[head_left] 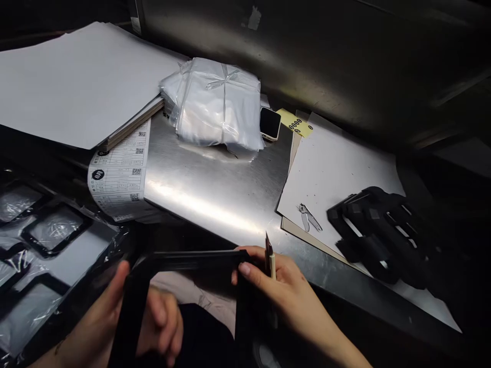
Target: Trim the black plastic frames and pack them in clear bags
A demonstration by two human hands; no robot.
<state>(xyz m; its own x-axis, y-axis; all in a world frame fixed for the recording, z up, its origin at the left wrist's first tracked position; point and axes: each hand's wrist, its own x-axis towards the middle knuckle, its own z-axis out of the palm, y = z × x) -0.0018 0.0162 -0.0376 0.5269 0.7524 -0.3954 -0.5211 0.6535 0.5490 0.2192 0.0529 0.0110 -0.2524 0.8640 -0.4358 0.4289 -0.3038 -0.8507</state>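
Two hands grip a black frame (184,259), left hand (163,322) on its side, right hand (280,286) with a craft knife (270,258).

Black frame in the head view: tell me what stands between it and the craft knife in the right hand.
The right hand itself: its fingers wrap the corner of the black frame and lie between it and the craft knife pinched in the same hand. No other object visibly stands between them.
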